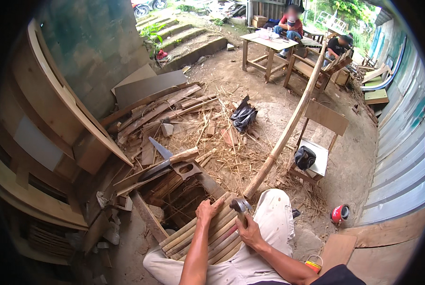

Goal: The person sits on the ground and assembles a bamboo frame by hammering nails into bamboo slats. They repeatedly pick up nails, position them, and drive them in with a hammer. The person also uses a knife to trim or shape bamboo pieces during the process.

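Note:
A panel of bamboo slats (211,233) lies slanted across my lap, its slats side by side. On its upper part rests my left hand (207,210), with the index finger stretched along the top slats and the thumb apart. Any small thing under those fingers is hidden. My right hand (251,232) is closed round the handle of a hammer (241,204). The metal hammer head stands just above the panel's upper right edge, close to the left fingertips. Most of the handle is covered by the hand.
Ahead-left, a handsaw (160,148) lies by a wooden frame (149,219). A long bamboo pole (288,130) slants away from the panel. Bamboo scraps (212,128) litter the ground. To the right stand a chair (325,119) and a red can (338,214). Two people sit near a table (268,40).

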Demonstrator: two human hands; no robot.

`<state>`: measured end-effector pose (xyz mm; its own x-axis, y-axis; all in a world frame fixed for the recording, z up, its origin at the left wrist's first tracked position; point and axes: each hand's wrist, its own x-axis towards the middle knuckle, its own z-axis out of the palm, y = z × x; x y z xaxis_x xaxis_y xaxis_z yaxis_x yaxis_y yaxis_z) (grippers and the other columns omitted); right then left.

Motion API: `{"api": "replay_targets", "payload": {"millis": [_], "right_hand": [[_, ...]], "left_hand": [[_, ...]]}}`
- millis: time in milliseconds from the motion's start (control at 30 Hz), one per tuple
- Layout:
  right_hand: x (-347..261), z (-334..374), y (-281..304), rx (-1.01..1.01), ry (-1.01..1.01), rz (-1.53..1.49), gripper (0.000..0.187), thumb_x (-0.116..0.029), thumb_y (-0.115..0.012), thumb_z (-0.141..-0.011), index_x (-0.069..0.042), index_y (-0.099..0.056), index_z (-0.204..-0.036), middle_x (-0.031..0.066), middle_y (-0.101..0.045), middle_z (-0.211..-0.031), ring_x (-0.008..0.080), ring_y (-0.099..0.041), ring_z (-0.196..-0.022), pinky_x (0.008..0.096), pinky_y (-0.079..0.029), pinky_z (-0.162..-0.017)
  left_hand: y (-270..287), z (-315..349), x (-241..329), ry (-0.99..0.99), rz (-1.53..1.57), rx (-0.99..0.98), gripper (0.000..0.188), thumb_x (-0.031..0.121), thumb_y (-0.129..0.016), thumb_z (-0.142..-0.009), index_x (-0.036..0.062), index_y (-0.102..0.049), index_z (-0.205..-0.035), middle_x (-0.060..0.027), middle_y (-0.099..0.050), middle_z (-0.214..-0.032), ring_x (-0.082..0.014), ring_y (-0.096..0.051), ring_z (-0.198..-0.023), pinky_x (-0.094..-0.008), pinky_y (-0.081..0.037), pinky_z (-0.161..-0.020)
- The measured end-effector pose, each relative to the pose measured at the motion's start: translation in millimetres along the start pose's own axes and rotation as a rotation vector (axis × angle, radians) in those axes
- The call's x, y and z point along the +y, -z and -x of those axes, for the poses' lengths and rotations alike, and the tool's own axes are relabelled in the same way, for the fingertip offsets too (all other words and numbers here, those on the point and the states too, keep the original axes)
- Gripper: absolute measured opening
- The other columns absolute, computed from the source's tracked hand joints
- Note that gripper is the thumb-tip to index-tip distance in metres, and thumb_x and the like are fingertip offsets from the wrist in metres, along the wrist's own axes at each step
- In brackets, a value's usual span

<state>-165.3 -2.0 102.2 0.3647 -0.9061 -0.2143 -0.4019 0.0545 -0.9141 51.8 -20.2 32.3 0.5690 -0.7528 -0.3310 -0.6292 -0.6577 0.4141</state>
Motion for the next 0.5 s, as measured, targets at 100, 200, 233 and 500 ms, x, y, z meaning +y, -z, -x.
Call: {"api": "replay_targets", "payload": {"millis": [100, 200, 233, 500], "right_hand": [[-1.5, 2.0, 7.0, -0.079, -0.052, -0.042, 0.051, -0.047, -0.058, -0.095, 0.001, -0.061, -0.111, 0.0228, -0.067, -0.081, 0.0361, -0.067, -0.078, 0.0426, -0.051, -0.072], [-4.6, 7.1, 9.8, -0.140, -0.199, 0.151, 0.052, -0.049, -0.058, -0.095, 0.002, -0.065, -0.097, 0.0192, -0.065, -0.073, 0.0293, -0.065, -0.070, 0.0398, -0.050, -0.067], [-5.8, 5.4, 7.9, -0.097, -0.132, 0.113, 0.052, -0.049, -0.057, -0.095, 0.002, -0.065, -0.096, 0.0191, -0.065, -0.072, 0.0294, -0.065, -0.070, 0.0399, -0.050, -0.066], [-5.7, -40.6, 6.0, -0.024, -0.016, 0.081, 0.045, -0.044, -0.055, -0.097, 0.000, -0.061, -0.091, 0.0195, -0.062, -0.069, 0.0321, -0.063, -0.068, 0.0419, -0.048, -0.063]], "left_hand": [[5.5, 1.2, 1.7, 0.056, -0.109, -0.071, 0.094, 0.082, -0.044, -0.080, -0.0020, -0.069, -0.114, -0.0252, -0.065, -0.118, -0.0402, -0.061, -0.114, -0.0476, -0.047, -0.097], [9.2, 2.7, 3.7, 0.117, -0.020, -0.161, 0.101, 0.087, -0.040, -0.076, -0.0031, -0.070, -0.112, -0.0297, -0.066, -0.113, -0.0414, -0.062, -0.112, -0.0467, -0.048, -0.096], [9.9, 2.8, 4.5, 0.120, -0.002, -0.169, 0.100, 0.087, -0.042, -0.076, -0.0028, -0.071, -0.110, -0.0290, -0.067, -0.111, -0.0410, -0.063, -0.111, -0.0464, -0.049, -0.095], [8.8, 8.7, 5.7, 0.102, -0.033, -0.048, 0.091, 0.083, -0.045, -0.079, -0.0007, -0.073, -0.102, -0.0268, -0.069, -0.105, -0.0397, -0.066, -0.105, -0.0460, -0.051, -0.090]]}}
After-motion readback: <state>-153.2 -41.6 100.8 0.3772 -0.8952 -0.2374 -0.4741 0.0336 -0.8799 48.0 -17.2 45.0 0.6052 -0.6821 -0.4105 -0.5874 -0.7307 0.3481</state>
